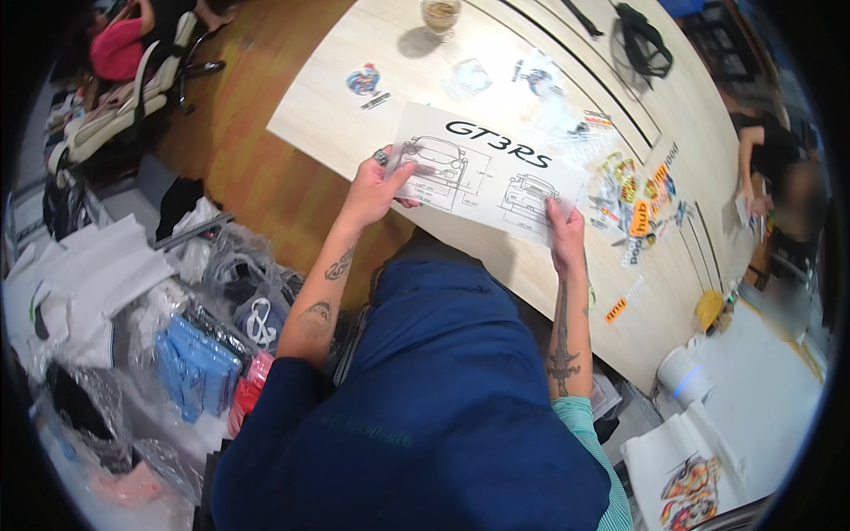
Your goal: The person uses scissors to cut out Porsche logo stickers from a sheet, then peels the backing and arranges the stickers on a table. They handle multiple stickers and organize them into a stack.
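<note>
A white printed sheet [478, 177] with black lettering and line drawings of cars is held up over the near edge of a pale wooden table [310, 97]. My left hand [382, 181] grips its left end, thumb on the face, with a dark ring on a finger. My right hand [564, 232] pinches the lower right end. Colourful cut-out stickers [624, 190] lie in a cluster on the table beyond the sheet's right end.
A glass [441, 12] and black bag [642, 40] stand farther back. A person in pink [119, 44] is by a chair at upper left; another person [751, 142] is at the right. Bagged garments [199, 350] and white fabric [80, 274] fill the lower left.
</note>
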A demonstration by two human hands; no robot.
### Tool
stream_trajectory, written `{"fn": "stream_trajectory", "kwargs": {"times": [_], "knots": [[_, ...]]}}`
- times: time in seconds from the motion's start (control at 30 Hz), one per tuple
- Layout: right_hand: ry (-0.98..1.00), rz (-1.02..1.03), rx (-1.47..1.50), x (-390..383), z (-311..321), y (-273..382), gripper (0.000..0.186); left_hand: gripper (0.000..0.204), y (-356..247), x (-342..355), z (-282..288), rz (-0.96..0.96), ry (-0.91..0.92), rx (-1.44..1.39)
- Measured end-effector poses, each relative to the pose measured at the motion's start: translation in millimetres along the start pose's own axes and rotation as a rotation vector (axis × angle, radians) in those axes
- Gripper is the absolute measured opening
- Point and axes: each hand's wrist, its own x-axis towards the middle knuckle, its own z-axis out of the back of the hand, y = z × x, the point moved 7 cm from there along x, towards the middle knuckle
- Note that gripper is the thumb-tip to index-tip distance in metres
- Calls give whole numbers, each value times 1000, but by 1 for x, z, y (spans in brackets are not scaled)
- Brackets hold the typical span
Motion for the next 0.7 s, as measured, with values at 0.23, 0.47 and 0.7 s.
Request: {"fn": "stream_trajectory", "kwargs": {"times": [0.23, 0.47, 0.7], "knots": [[-243, 338, -262, -68, 58, 101, 18, 31, -2, 10, -51, 22, 208, 172], [-149, 338, -198, -131, 125, 112, 20, 38, -31, 1, -98, -183, 419, -25], [-182, 784, -356, -168, 107, 174, 19, 21, -71, 12, -117, -438, 422, 100]]}}
